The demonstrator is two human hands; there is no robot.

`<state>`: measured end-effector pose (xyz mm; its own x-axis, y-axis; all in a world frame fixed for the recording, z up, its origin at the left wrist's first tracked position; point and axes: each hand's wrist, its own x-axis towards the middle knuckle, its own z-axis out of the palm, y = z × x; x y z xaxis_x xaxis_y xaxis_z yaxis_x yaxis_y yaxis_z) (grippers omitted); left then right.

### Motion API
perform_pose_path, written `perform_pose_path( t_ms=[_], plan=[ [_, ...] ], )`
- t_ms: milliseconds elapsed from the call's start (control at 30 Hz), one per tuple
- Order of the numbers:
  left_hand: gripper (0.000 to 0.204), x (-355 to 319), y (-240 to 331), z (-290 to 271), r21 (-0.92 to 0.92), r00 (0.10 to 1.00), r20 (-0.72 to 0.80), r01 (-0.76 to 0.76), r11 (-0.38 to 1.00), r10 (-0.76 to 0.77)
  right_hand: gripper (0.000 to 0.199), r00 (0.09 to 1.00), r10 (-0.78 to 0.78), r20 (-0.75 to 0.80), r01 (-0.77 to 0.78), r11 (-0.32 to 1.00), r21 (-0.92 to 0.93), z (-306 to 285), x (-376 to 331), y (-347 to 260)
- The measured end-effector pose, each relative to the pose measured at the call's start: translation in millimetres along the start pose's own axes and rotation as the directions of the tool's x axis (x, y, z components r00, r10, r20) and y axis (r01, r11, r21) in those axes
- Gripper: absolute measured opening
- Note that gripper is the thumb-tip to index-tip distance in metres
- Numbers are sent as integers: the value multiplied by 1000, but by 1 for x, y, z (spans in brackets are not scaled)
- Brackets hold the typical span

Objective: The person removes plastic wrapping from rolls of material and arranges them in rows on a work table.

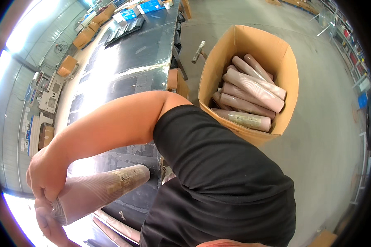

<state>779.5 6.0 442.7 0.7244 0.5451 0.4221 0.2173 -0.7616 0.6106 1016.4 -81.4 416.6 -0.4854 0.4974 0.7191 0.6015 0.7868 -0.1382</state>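
Note:
A pinkish roll (pixel 92 190) with pale curved lines and a printed label lies slantwise on the dark table (pixel 146 47), at the lower left. Clear wrap seems to be gathered at its left end. My right arm reaches across to the left, and my right hand (pixel 48 173) is closed with its fingers curled at that end. Just below it, my left hand (pixel 49 224) comes in from the lower edge, its fingers closed against the same end. The fingertips are partly hidden, so exactly what they pinch is hard to see.
On the floor right of the table stands an open cardboard box (pixel 290 74) holding several similar rolls (pixel 251 88). More pinkish rolls (pixel 117 225) lie by the lower edge. Blue-and-white boxes (pixel 149 5) and a black flat item (pixel 125 31) sit at the table's far end.

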Motion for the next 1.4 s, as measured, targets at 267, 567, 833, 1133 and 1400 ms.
perform_pose_path(
  t_ms=[267, 567, 833, 1133, 1400],
  plan=[
    [68, 8, 80, -14, 431, 836, 533, -397, 810, 126, 28, 999, -36, -30, 42, 976, 212, 0, 2, 10],
    [39, 5, 69, -15, 564, 744, 567, -664, 491, 355, 9, 997, -81, 19, 68, 923, 380, -12, 0, 6],
    [32, -9, 53, -18, 534, 828, 375, -560, 633, 416, 52, 972, -45, 230, 2, 983, 183, -14, 24, -2],
    [12, -22, 5, -6, 860, 937, 52, -218, 461, 347, 53, 927, 289, 238, -298, 954, 4, -14, 24, -14],
    [24, -41, 12, 31, 357, 965, -125, -175, 918, 232, 43, 943, 288, 166, -311, 941, 136, 12, 38, -7]
  ],
)
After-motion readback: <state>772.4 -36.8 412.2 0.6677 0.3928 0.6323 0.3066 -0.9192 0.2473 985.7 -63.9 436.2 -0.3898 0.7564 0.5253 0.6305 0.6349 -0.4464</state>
